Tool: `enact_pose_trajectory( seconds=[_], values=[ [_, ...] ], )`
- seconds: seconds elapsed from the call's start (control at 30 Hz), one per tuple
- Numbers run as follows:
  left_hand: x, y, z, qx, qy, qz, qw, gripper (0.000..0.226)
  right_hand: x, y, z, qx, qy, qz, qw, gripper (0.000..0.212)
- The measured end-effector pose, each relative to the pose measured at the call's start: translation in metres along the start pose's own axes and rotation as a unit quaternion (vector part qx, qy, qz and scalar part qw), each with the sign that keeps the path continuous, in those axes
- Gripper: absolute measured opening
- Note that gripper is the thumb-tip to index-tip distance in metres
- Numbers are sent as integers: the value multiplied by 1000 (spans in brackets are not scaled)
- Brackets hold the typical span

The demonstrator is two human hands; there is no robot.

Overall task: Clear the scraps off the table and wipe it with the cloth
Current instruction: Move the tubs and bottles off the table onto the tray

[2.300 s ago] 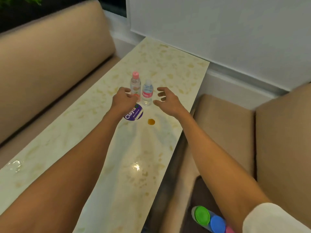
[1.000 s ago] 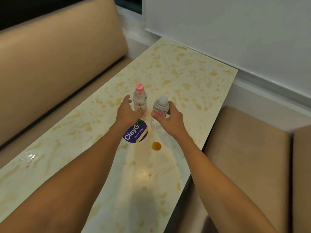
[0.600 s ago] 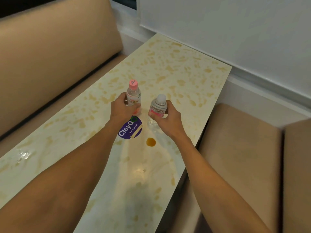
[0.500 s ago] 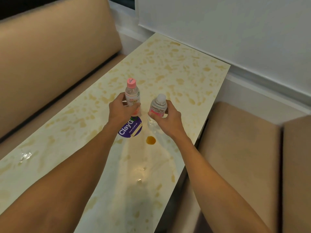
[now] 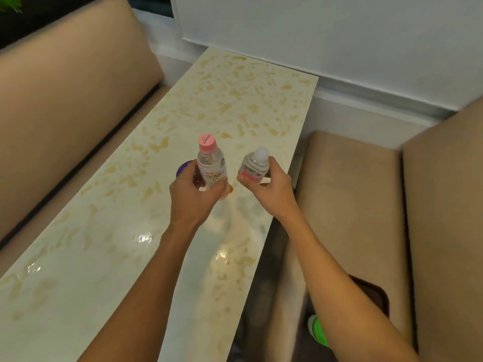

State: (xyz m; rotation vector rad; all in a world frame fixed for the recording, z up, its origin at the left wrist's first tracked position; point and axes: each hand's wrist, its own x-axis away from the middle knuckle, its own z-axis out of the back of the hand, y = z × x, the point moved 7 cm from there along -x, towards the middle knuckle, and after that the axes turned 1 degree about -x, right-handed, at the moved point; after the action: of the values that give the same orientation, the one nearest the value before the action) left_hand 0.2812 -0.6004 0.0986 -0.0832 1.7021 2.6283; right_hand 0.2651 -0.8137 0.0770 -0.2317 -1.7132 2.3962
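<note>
My left hand (image 5: pixel 194 194) grips a clear bottle with a pink cap (image 5: pixel 210 159), held upright above the cream speckled table (image 5: pixel 104 252). My right hand (image 5: pixel 271 188) grips a second clear bottle with a white cap and pink label (image 5: pixel 254 164), tilted toward me. A purple round lid (image 5: pixel 183 168) lies on the table, mostly hidden behind my left hand. A small orange spot (image 5: pixel 230 189) shows on the tabletop between my hands. No cloth is in view.
Tan bench seats flank the table, with a backrest at left (image 5: pixel 65 100) and a cushion at right (image 5: pixel 347 194). A white wall (image 5: pixel 326 35) closes the far end. A dark tray (image 5: pixel 376 293) with a green lid (image 5: pixel 318 333) lies on the right seat under my forearm.
Both hands closed round the bottles and raised them off the table toward me. The purple lid stayed on the table and is now mostly hidden behind my left hand.
</note>
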Motion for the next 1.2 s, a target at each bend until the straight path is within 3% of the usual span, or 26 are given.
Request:
enact_pose_trajectory(
  seconds=[0.33,0.63,0.9,1.2],
  values=[
    [123,18,-64,-4,-142,-21,990,50,156,18,109,-29,132,-67,989,56],
    [208,18,-157,1,-281,-35,959,52,270,73,181,18,235,-127,964,46],
    [237,-9,-247,-27,-356,-10,934,44,313,156,224,16,290,-205,935,60],
    [245,-76,-351,-114,-387,10,915,48,315,285,258,43,306,-276,910,54]
  ],
)
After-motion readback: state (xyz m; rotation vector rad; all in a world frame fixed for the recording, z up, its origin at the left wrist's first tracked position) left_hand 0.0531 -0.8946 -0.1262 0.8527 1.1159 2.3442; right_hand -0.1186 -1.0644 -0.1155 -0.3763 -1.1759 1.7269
